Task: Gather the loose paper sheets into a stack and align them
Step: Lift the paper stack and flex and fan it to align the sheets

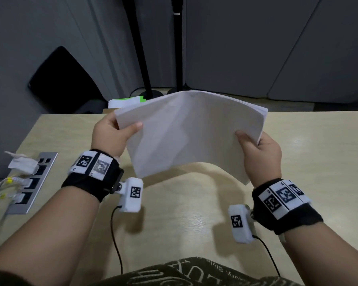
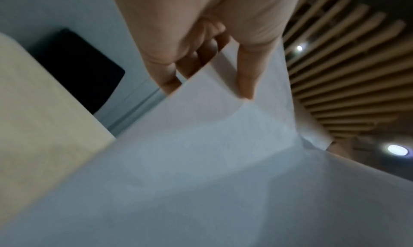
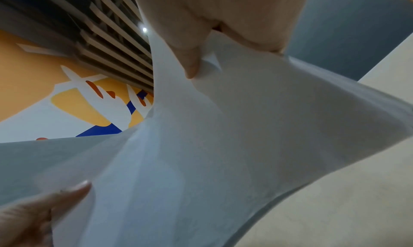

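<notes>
Both my hands hold a stack of white paper at centre frame, above the table: left hand pinching its left edge, right hand its right; it bows upward.

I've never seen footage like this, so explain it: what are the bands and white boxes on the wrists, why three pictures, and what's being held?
No machine: a person works with bare hands. The wide picture comes from a camera on the head, looking down. Each wrist wears a black band with square markers, and the white boxes, left wrist camera and right wrist camera, take the two close pictures along the fingers. The left hand and right hand each pinch one side of a stack of white paper, held above the table, bowed upward. On the table's left sits a socket panel with plugs; behind the stack lies another pile, partly green.
</notes>
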{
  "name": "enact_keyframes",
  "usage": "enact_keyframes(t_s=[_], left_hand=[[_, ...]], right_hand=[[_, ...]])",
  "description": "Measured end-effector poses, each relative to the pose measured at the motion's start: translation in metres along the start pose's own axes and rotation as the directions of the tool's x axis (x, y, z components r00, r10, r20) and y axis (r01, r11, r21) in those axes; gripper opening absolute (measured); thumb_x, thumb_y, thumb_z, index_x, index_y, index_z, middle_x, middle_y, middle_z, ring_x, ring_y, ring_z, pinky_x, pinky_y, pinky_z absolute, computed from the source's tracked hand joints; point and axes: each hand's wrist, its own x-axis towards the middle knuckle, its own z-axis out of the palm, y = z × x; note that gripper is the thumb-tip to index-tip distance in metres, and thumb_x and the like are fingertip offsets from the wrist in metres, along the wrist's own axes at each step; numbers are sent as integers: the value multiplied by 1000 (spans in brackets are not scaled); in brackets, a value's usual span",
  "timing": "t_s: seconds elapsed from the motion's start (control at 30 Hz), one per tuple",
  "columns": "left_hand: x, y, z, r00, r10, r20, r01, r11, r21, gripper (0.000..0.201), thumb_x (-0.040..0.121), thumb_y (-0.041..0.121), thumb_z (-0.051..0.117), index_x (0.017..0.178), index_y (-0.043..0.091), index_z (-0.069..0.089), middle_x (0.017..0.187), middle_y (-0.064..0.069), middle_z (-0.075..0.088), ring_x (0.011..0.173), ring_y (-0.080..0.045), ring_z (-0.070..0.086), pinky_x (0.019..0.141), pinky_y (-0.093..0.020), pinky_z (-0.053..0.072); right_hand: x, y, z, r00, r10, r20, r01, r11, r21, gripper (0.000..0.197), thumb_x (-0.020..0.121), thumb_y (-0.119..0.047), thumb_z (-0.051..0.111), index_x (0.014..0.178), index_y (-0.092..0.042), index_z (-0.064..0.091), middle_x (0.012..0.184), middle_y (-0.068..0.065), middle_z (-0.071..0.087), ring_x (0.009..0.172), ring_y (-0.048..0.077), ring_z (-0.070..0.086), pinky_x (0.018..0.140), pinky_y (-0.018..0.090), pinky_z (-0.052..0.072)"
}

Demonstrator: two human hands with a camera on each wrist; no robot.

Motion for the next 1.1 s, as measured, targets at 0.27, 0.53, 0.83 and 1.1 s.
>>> enact_keyframes(t_s=[0.27,0.53,0.83,1.1], left_hand=[[-22,-27,10,989,-58,134,52,998,45,29,75,6,72,74,34,63,73,20,65,77,-13,57,76,-33,46],[-28,-38,11,995,-96,-40,101,981,168,20,81,16,70,100,16,63,88,2,67,84,-16,64,73,-27,49],[-34,-41,13,979,-184,87,163,964,211,29,84,17,69,112,8,64,99,-4,64,89,-19,59,77,-26,42],[-30,-52,9,963,-253,96,231,953,196,41,66,33,79,103,20,65,99,-2,68,102,-27,64,90,-39,51]], right_hand=[[-10,32,3,988,123,91,-123,992,-7,13,84,-13,67,94,-22,66,93,2,69,85,18,63,78,32,51],[-11,30,2,994,95,51,-97,995,34,13,86,-19,66,75,-25,64,77,-7,65,79,19,59,75,35,49],[-10,42,8,966,228,120,-217,972,-93,3,87,-19,64,84,-20,62,82,-3,64,89,23,61,80,35,48],[-7,50,7,966,220,133,-187,957,-221,24,84,-23,66,105,-12,68,99,9,69,97,28,63,88,42,51]])
